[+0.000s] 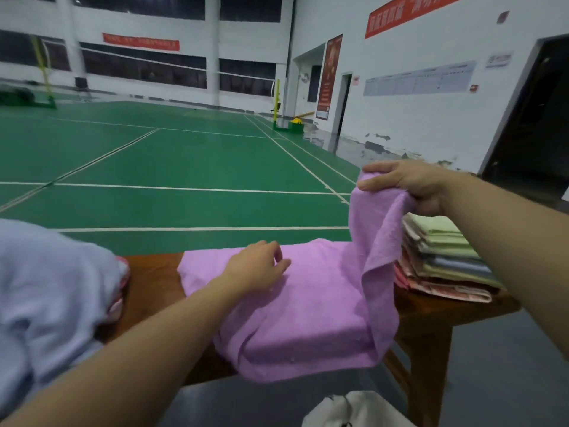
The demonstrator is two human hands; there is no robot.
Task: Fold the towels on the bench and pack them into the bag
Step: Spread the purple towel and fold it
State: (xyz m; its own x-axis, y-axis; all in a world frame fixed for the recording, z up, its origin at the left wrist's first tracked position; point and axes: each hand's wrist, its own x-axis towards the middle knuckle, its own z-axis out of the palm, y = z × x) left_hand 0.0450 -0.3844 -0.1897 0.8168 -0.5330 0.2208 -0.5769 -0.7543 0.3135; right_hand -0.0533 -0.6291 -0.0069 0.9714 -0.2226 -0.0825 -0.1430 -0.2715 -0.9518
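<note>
A purple towel lies spread across the brown wooden bench and hangs over its near edge. My left hand rests on the towel's left part, fingers relaxed. My right hand grips the towel's right end and holds it lifted above the bench, so that end hangs in a vertical fold. A stack of folded towels, green, blue and pink, sits on the bench's right end, just behind the lifted cloth. A white bag lies on the floor below the bench, partly cut off by the frame.
A heap of pale blue towels covers the bench's left end, with a pink patterned cloth under it. Beyond the bench stretches a green badminton court with white lines. Grey floor lies near my side.
</note>
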